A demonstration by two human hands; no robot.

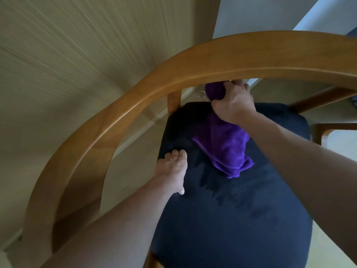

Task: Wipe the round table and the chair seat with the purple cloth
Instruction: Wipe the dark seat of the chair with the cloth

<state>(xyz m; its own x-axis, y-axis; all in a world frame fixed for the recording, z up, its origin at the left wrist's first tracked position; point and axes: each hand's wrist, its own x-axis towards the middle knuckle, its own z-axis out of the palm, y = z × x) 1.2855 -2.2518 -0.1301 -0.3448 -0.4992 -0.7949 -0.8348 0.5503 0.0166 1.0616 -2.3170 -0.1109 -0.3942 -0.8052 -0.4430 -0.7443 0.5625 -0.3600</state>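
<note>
hidden bits: the right hand (234, 102) has its fingertips tucked behind the curved wooden backrest (193, 62), so they're hard to see; the far edge of the chair seat (231, 219) also sits in its shadow; both forearms run off the bottom of the shot
cloth: the purple cloth (224, 147) is bunched in the right fist at the back of the seat; one wad pokes out past the knuckles, the rest trails loose onto the cushion
left hand (172, 170): flat on the seat's left edge, fingers pretty much straight, gripping nothing
seat: dark navy fabric; looks streaky near the middle, can't tell if that's damp
room: pale wood-look floor (58, 64), blurry; light wall (251, 14) up top; round table not in the shot
</note>
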